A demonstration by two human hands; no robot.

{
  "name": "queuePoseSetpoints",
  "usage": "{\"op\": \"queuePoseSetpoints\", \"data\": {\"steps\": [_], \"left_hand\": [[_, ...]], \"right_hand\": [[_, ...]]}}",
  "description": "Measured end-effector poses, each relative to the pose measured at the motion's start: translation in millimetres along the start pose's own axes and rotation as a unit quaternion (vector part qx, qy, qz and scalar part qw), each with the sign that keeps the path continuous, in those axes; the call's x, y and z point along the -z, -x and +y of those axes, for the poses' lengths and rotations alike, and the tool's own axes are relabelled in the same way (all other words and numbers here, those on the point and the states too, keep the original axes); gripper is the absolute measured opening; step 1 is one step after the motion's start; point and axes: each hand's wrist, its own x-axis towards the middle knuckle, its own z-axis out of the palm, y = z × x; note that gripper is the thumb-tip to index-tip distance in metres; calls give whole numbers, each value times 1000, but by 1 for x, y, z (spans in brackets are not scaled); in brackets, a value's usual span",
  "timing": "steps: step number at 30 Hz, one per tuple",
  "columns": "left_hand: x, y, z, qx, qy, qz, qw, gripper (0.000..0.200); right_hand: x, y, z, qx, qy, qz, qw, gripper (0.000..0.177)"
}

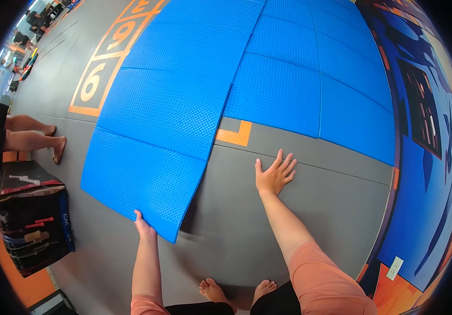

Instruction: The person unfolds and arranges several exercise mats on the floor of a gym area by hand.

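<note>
A long blue folding foam mat [155,102] with a textured surface and crosswise creases stretches away from me. Its near edge is lifted off the floor, and my left hand [144,227] grips that edge with the thumb on top; the other fingers are hidden beneath. My right hand [275,174] is empty, fingers spread, over the grey floor to the right of this mat. Beyond it lies a second blue mat area [278,86], flat and made of several panels, partly overlapped by the long mat's right side.
Orange floor markings with numbers [90,81] run along the left. A printed black box [34,226] stands at the left, near another person's legs [32,136]. A painted wall [420,210] with a power outlet [394,268] borders the right. My bare feet [215,290] are at the bottom.
</note>
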Motion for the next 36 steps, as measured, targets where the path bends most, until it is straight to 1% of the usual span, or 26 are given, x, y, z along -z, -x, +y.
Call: {"op": "queuePoseSetpoints", "data": {"steps": [1, 2, 4, 6, 7, 8, 9, 11, 12, 14, 15, 17, 19, 21, 23, 24, 25, 26, 28, 29, 31, 32, 34, 36], "left_hand": [[-14, 4, -3, 12, 7, -13, 1000, 64], [-37, 13, -3, 11, 8, -14, 1000, 64], [-86, 30, 0, 68, 44, -35, 996, 68], [-120, 20, -6, 59, 44, -45, 996, 72], [-138, 13, -8, 38, 47, -56, 997, 72], [-156, 4, -5, 18, 49, -68, 996, 71], [-179, -4, 1, 18, 50, -71, 996, 71], [-220, -18, 13, -9, 87, -42, 995, 71], [-232, -27, 21, -7, 87, -42, 995, 71], [-244, -46, 46, -49, 124, -28, 991, 72], [-235, -49, 55, -48, 123, -26, 991, 72], [-200, -47, 78, -81, 33, -19, 996, 72], [-151, -26, 103, -64, 30, -8, 997, 71], [-77, -20, 123, -104, 13, 4, 994, 66], [-21, -1, 131, -188, -52, 58, 979, 61], [-5, 16, 131, -180, -79, 76, 978, 59], [6, 32, 128, -171, -104, 93, 975, 58], [13, 39, 118, -171, -102, 93, 975, 58], [24, 50, 101, -92, -124, 85, 984, 58], [34, 45, 89, -92, -123, 86, 984, 58], [52, 21, 58, -9, -74, 66, 995, 59], [46, 16, 51, -8, -73, 66, 995, 59], [20, -1, 41, -20, -33, 34, 999, 61], [11, -50, 55, 26, 9, -19, 999, 63]], "right_hand": [[1, 0, -1, 1, 3, 1, 1000, 91], [1, 0, -1, -1, 6, 1, 1000, 91], [1, -1, 0, 0, 6, 2, 1000, 91], [-1, 0, 1, 1, 2, 2, 1000, 91], [-2, -1, 1, 4, 4, 7, 1000, 91], [-2, -1, -1, 6, 8, 13, 1000, 91], [0, -1, -1, 1, 5, 8, 1000, 92], [1, -3, -2, -3, 6, 2, 1000, 92], [2, -3, -2, -6, 5, -8, 1000, 92], [2, -5, -2, -5, 5, -7, 1000, 92], [1, -4, -1, -3, 4, -10, 1000, 92], [2, -4, 0, -2, 7, -13, 1000, 92], [4, -6, -1, -4, 8, -14, 1000, 92], [5, -7, -1, -4, 8, -21, 1000, 93], [4, -7, -1, -4, 8, -22, 1000, 93], [4, -7, -1, -3, 9, -21, 1000, 93], [4, -7, -1, -3, 9, -21, 1000, 93], [5, -8, -2, -4, 9, -21, 1000, 93], [6, -7, -2, -6, 10, -22, 1000, 93], [5, -7, -2, -5, 10, -17, 1000, 92], [4, -6, -2, -3, 10, -13, 1000, 92], [3, -6, -3, -2, 8, -12, 1000, 92], [3, -7, -3, -3, 8, -10, 1000, 92], [6, -7, -3, -7, 9, -22, 1000, 92]]}}
